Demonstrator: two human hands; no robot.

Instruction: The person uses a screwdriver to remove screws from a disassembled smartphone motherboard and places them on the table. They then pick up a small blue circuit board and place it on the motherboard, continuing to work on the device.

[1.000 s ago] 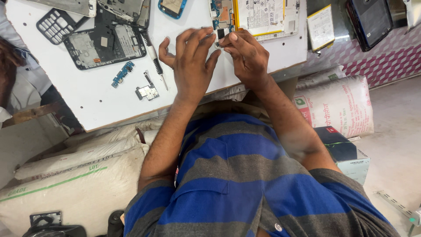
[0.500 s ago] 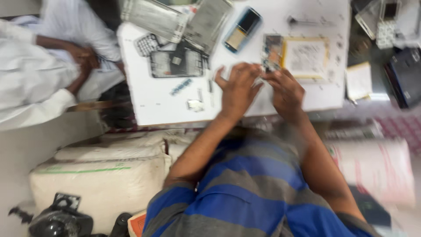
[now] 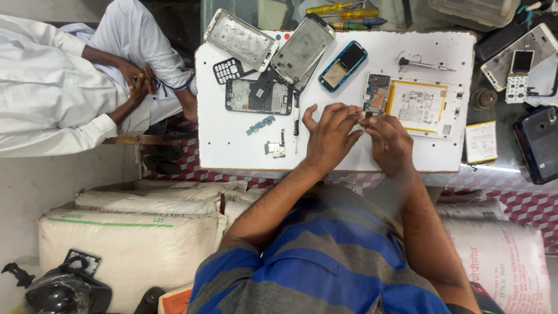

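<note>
At the centre of the frame the left hand (image 3: 329, 136) lies on the white table (image 3: 232, 151) with its fingers spread and loosely curled, their tips meeting the right hand just below the opened device (image 3: 414, 104). The right hand (image 3: 390, 142) is closed into a pinch, fingertips pressed together at the lower left corner of that device, beside its small circuit board (image 3: 376, 94); whatever it pinches is too small to make out. The device sits right of centre, its back off, a yellow-edged battery (image 3: 417, 104) filling most of it.

In the upper left of the frame a seated person in white (image 3: 52, 87) is cut off by the edge, hands clasped. Sacks (image 3: 128, 232) fill the lower left.

On the table, upper centre: two silver phone frames (image 3: 273, 43), one dark opened phone body (image 3: 258, 96), one blue phone (image 3: 343, 65), one keypad (image 3: 228, 70). One screwdriver (image 3: 423, 64) lies upper right; three more (image 3: 343, 16) lie above the table's top edge.
</note>
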